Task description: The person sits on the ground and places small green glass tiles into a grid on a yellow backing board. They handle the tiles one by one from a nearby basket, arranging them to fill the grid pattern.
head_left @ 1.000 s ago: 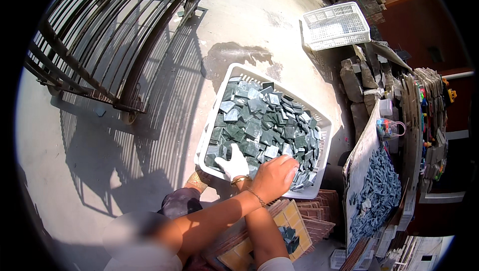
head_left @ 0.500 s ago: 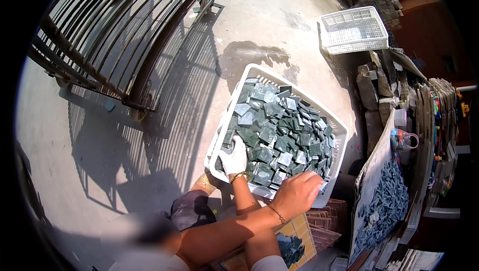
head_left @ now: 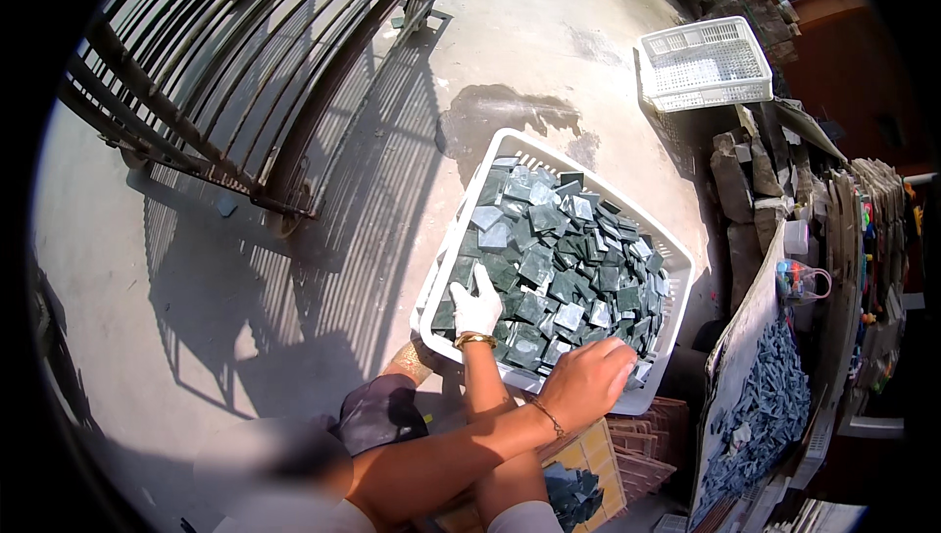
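Note:
A white plastic basket (head_left: 676, 288) is heaped with small square dark-green stone tiles (head_left: 537, 263). My forearms cross in front of it. My right hand (head_left: 477, 311), in a white glove, is over the tiles at the basket's left side; its thumb and forefinger are spread apart, and nothing shows between them. My bare left hand (head_left: 586, 376) is closed at the near right side of the basket, above the rim. Its fingertips are turned out of sight, so whatever it holds is hidden. Bracelets circle both wrists.
A brown metal rack (head_left: 284, 160) stands at far left, casting striped shadows. Another white basket (head_left: 706, 67) sits at far right. Dark stone pieces (head_left: 760, 415) cover a board on the right, near a small clear bucket (head_left: 799, 281). A yellow crate (head_left: 588, 455) holds dark pieces below my arms.
My gloved right hand has shifted slightly right and its fingers have spread from a curled pose over the tiles. My left hand stays by the rim. The whole view has shifted slightly.

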The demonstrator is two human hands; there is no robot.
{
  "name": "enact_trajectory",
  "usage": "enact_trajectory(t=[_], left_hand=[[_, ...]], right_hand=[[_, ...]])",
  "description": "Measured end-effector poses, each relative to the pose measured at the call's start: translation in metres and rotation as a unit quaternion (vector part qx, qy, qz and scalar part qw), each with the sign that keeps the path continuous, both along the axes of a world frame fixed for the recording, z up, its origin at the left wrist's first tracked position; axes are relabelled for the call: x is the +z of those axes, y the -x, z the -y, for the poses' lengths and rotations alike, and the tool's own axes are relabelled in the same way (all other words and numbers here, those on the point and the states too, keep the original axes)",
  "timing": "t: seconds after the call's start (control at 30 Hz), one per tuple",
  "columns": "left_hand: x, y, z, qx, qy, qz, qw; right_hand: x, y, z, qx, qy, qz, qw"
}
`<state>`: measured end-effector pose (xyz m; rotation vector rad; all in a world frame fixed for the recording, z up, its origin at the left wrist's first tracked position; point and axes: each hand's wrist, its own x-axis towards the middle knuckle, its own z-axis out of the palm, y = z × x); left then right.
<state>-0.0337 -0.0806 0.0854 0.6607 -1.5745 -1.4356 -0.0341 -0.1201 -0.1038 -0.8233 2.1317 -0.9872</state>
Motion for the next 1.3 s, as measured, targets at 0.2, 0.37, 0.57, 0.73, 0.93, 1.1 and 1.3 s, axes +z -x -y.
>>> enact_trajectory(t=[0.2,0.37,0.57,0.73,0.93,1.1,1.3], left_hand=[[-0.001,-0.001,0.003,0.017,0.009,-0.004,1.000],[-0.001,-0.007,0.008,0.026,0.004,-0.006,1.000],[-0.003,-0.013,0.038,0.089,-0.018,0.006,0.996],[-0.014,-0.021,0.046,0.083,-0.043,0.013,0.996],[-0.015,-0.011,-0.019,-0.249,0.089,0.119,0.957],[-0.038,-0.019,-0.109,-0.483,0.318,0.226,0.784],[-0.051,-0.052,-0.171,-0.459,0.441,0.281,0.718]], right_hand=[[-0.004,0.026,-0.026,-0.078,0.071,0.137,0.985],[0.022,0.049,-0.044,-0.158,0.175,0.365,0.901],[0.033,0.137,-0.084,-0.250,0.246,0.419,0.838],[0.176,0.135,-0.170,-0.159,0.270,0.238,0.919],[0.251,0.089,-0.343,-0.289,0.207,0.172,0.919],[0.197,0.045,-0.438,-0.405,0.151,0.020,0.902],[0.201,0.008,-0.437,-0.217,-0.075,-0.208,0.951]])
